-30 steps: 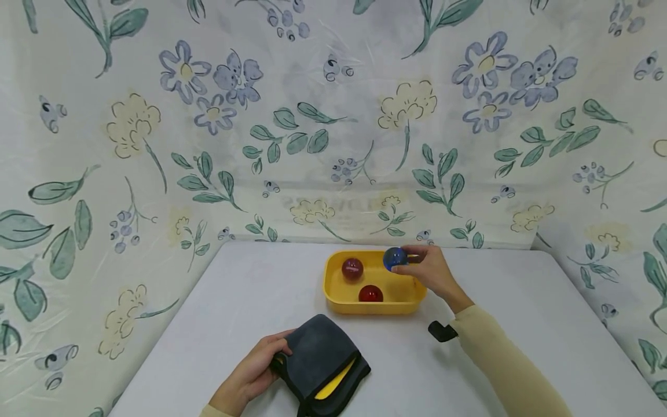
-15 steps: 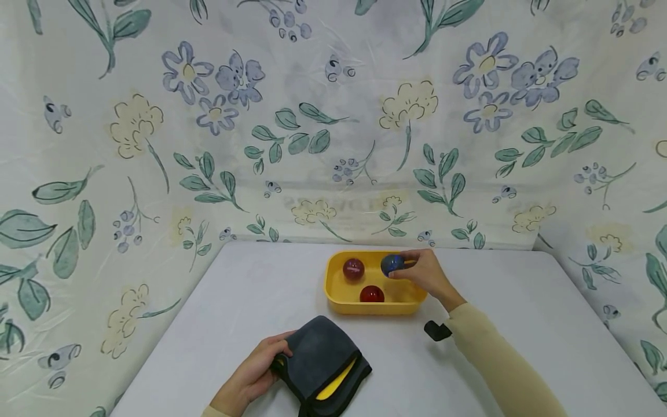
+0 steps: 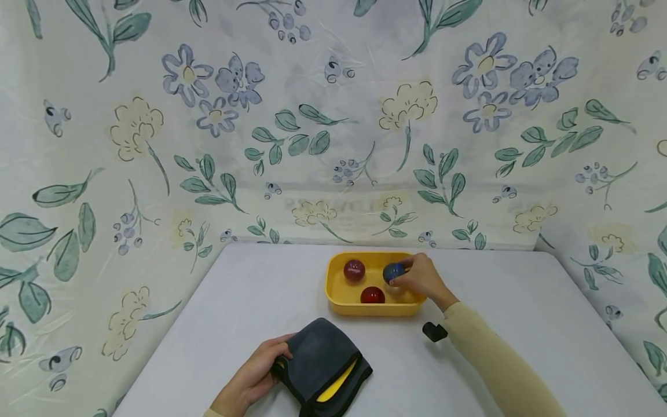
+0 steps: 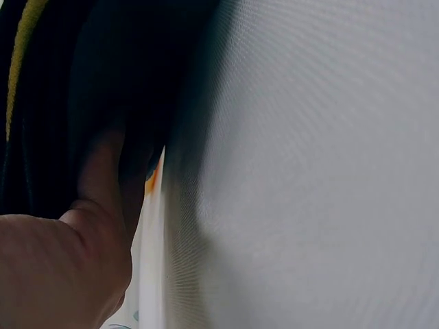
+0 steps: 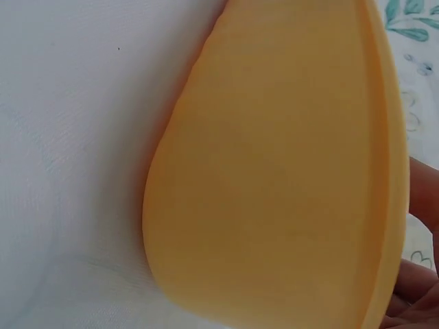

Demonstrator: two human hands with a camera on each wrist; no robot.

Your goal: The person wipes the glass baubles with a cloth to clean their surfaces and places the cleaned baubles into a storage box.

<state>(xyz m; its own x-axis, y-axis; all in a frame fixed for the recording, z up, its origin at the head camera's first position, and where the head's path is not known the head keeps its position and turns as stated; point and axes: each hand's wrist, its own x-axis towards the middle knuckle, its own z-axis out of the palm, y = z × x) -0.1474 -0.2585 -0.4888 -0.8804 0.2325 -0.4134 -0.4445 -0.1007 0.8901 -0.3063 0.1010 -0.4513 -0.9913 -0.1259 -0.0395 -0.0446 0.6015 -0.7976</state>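
Observation:
My right hand [image 3: 423,279] pinches a shiny blue ball [image 3: 392,274] low inside the right part of a yellow tray [image 3: 375,310]. Whether the ball touches the tray floor, I cannot tell. A dark red ball [image 3: 354,270] sits at the tray's back left, and a brighter red ball [image 3: 372,295] near its front wall. Nearer to me, my left hand [image 3: 255,370] grips the left edge of a dark grey fabric pouch [image 3: 323,354] with black trim; yellow shows in its gap. In the right wrist view the tray's outer wall [image 5: 274,171] hides the ball and most of the hand.
All of this is on a white-covered table [image 3: 250,289]. Behind and at the sides hangs a flower-printed sheet [image 3: 333,145]. A black strap piece [image 3: 435,332] sticks out by the right wrist.
My right hand has lowered the blue ball from above the tray's back rim down into its right part. The left hand and the pouch have hardly moved.

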